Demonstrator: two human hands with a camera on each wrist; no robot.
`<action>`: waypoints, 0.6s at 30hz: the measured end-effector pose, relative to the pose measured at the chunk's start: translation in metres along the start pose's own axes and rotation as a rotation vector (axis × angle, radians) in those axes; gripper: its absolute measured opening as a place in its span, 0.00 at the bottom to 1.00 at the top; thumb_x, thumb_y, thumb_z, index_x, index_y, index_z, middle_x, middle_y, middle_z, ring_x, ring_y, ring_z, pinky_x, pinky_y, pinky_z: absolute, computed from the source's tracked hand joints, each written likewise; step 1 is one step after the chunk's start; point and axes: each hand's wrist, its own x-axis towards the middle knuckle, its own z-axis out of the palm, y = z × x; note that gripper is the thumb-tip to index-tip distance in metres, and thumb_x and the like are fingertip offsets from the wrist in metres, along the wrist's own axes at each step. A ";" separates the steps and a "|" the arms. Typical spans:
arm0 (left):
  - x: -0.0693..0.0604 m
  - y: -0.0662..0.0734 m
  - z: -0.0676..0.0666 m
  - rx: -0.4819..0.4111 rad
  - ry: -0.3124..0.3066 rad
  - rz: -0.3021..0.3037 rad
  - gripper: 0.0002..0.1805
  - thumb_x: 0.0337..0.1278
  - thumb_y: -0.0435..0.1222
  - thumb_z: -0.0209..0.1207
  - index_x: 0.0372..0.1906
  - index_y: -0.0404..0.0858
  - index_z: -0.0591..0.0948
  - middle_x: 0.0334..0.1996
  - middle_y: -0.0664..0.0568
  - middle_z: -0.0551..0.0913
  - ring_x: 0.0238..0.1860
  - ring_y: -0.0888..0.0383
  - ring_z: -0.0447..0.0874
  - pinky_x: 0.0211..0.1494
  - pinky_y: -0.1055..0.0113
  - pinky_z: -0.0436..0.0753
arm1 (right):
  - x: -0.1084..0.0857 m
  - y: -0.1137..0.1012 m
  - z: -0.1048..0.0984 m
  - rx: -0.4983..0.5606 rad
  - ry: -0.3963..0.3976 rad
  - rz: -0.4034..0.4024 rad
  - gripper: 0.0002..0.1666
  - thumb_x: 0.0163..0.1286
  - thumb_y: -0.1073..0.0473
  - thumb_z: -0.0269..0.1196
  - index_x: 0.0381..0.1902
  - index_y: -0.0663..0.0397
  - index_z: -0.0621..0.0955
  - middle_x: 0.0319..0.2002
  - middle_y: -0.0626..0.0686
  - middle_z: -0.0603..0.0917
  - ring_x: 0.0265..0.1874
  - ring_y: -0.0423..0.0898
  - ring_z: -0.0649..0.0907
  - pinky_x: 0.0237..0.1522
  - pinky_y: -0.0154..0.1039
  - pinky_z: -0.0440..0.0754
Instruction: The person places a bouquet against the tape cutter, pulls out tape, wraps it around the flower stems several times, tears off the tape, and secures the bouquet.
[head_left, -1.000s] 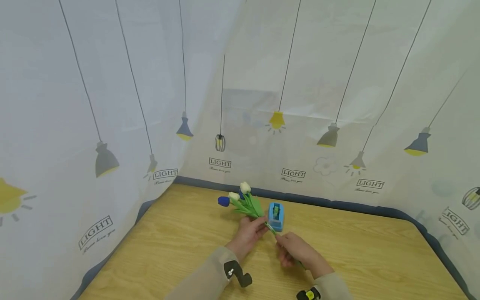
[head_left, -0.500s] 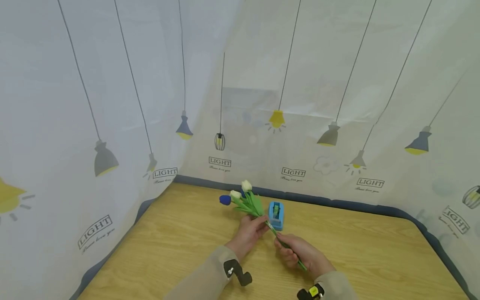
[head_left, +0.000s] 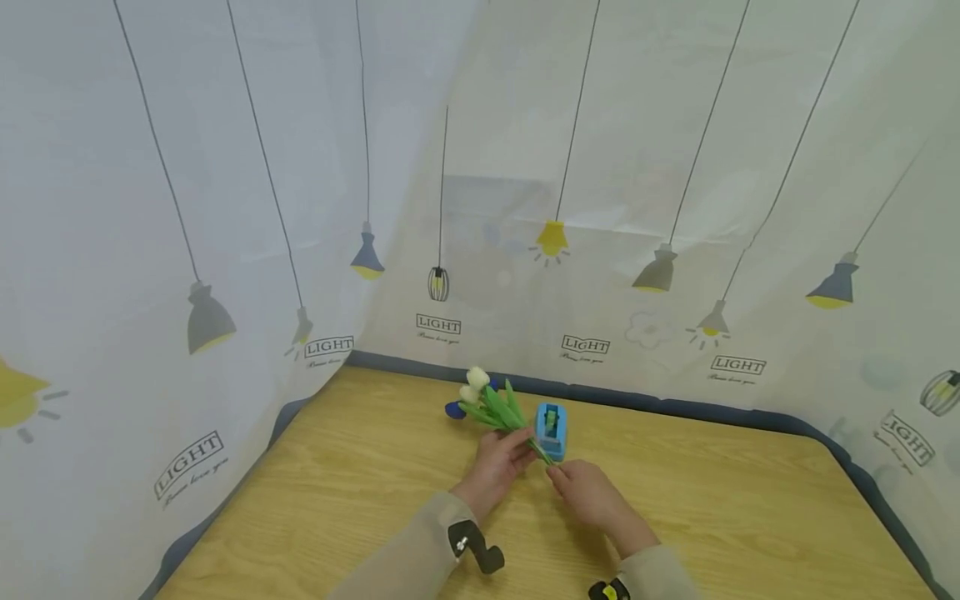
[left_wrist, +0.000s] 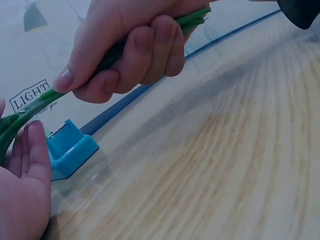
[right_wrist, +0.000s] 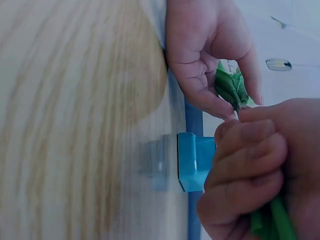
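A bunch of artificial-looking tulips (head_left: 495,404) with white and blue heads and green leaves lies slantwise between both hands. My left hand (head_left: 495,467) holds the stems just below the leaves, thumb and fingers on either side. Lower down, my right hand (head_left: 591,493) grips the stems (left_wrist: 192,19) in curled fingers; their cut ends stick out past it in both wrist views. A shiny clear strip (left_wrist: 34,106) shows on the stems between the hands. Close beyond the hands stands a blue tape dispenser (head_left: 551,432) with a green-looking roll, apart from the right hand.
The wooden table (head_left: 720,500) has a dark blue border along its back edge. A pale curtain (head_left: 510,283) printed with lamps and the word LIGHT hangs around it. Each sleeve carries a black wrist mount (head_left: 476,546).
The bunch has turned about its stems: the blue head shifted right and down, the white heads left. My right hand has rolled over, hiding the lower stems in the head view. The left stays put.
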 end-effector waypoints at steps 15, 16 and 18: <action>-0.001 -0.001 0.001 0.000 0.036 -0.014 0.10 0.75 0.33 0.62 0.53 0.33 0.78 0.43 0.48 0.89 0.42 0.61 0.90 0.51 0.69 0.90 | -0.004 -0.006 0.008 -0.425 0.228 -0.127 0.15 0.81 0.58 0.62 0.30 0.54 0.82 0.19 0.45 0.74 0.19 0.40 0.71 0.23 0.36 0.71; -0.001 -0.001 0.001 0.004 0.037 -0.015 0.11 0.75 0.33 0.62 0.54 0.33 0.78 0.44 0.48 0.89 0.42 0.61 0.90 0.51 0.69 0.90 | -0.004 -0.006 0.008 -0.423 0.232 -0.131 0.15 0.81 0.58 0.62 0.30 0.54 0.82 0.19 0.45 0.74 0.18 0.40 0.71 0.22 0.35 0.70; -0.001 -0.001 0.001 0.012 0.039 -0.017 0.13 0.75 0.33 0.62 0.56 0.32 0.77 0.44 0.49 0.88 0.43 0.61 0.90 0.50 0.71 0.89 | -0.003 -0.005 0.008 -0.396 0.217 -0.116 0.17 0.81 0.57 0.61 0.28 0.53 0.81 0.19 0.45 0.73 0.18 0.40 0.70 0.22 0.35 0.69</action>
